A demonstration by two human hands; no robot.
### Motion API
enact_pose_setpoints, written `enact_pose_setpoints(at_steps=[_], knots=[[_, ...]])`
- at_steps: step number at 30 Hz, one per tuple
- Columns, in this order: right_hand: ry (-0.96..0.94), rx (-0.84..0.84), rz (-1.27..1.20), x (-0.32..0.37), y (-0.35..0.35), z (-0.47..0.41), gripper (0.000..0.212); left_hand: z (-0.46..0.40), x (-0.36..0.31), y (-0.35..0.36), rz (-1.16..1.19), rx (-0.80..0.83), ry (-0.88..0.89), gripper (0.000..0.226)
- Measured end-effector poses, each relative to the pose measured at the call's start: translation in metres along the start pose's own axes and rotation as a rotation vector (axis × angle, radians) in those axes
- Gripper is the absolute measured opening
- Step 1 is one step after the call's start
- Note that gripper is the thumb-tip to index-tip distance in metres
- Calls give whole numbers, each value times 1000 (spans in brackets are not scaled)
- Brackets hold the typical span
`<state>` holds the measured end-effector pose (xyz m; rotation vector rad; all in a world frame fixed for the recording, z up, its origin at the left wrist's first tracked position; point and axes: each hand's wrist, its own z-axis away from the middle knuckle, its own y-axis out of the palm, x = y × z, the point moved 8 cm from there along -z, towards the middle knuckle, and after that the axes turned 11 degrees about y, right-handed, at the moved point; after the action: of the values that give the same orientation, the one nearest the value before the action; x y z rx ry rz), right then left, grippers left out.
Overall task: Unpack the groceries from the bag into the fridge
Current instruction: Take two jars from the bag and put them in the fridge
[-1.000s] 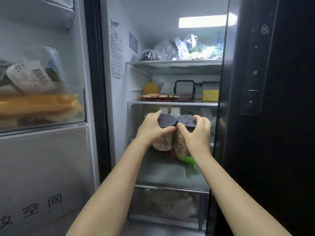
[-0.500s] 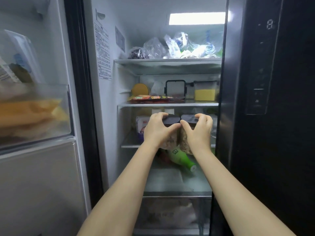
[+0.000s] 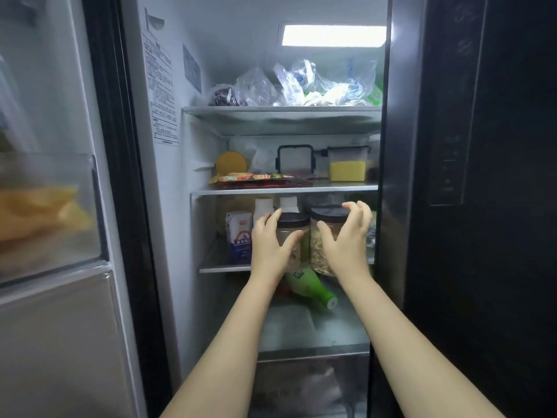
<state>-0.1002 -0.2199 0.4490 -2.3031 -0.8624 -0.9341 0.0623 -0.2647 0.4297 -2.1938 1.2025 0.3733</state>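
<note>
— Jars first: where are they?

— Two clear jars with dark lids stand side by side on the third shelf (image 3: 223, 268) of the open fridge, near its front edge. The left jar (image 3: 291, 233) holds something pale; the right jar (image 3: 327, 233) is filled with light, nut-like pieces, though the contents are too soft in focus to name.

— And the hands?

— The left hand (image 3: 271, 245) wraps the left jar from its left side, thumb across the front and fingers reaching up to the lid, so that grip is closed around the jar. The right hand (image 3: 346, 236) is at the right jar with thumb low on the glass and fingers curled above the lid rim; that grip looks loosened, and I cannot tell if the fingertips touch the lid.

— What else is on that shelf?

— A white and blue carton (image 3: 239, 236) stands just left of the left hand, with two white bottles (image 3: 263, 206) behind.

— Below?

— A green bottle (image 3: 310, 286) lies on its side on the next shelf down, cap toward the camera.

— Above?

— A red flat packet (image 3: 262, 178), a yellow-filled container (image 3: 347, 164) and a black-framed box (image 3: 294, 159) on the second shelf; clear plastic bags (image 3: 301, 86) on the top one.
</note>
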Motion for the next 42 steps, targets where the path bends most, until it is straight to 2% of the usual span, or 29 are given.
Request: enact_pose_setpoints(at_steps=[3, 6, 10, 14, 19, 26, 35, 42], knots=[[-43, -81, 24, 1, -6, 2, 43, 3, 3, 1, -121, -8, 21, 66], [-38, -101, 129, -2, -5, 1, 42, 5, 5, 2, -53, -53, -18, 69], [-36, -102, 339, -7, -1, 8, 55, 15, 8, 5, 45, -114, -49, 69], [-16, -58, 398, -15, 9, 12, 66, 20, 10, 11, -17, -106, 5, 65], [-25, 98, 518, -28, 29, 19, 65, 25, 13, 27, -199, 2, 43, 73], [36, 351, 469, -54, 62, 24, 55, 12, 16, 43, -150, 119, 58, 70], [49, 356, 520, -60, 74, 23, 50, -1, 26, 50, -175, 193, 27, 59], [91, 301, 614, -71, 72, 16, 54, -11, 29, 62, -218, 254, -1, 61]])
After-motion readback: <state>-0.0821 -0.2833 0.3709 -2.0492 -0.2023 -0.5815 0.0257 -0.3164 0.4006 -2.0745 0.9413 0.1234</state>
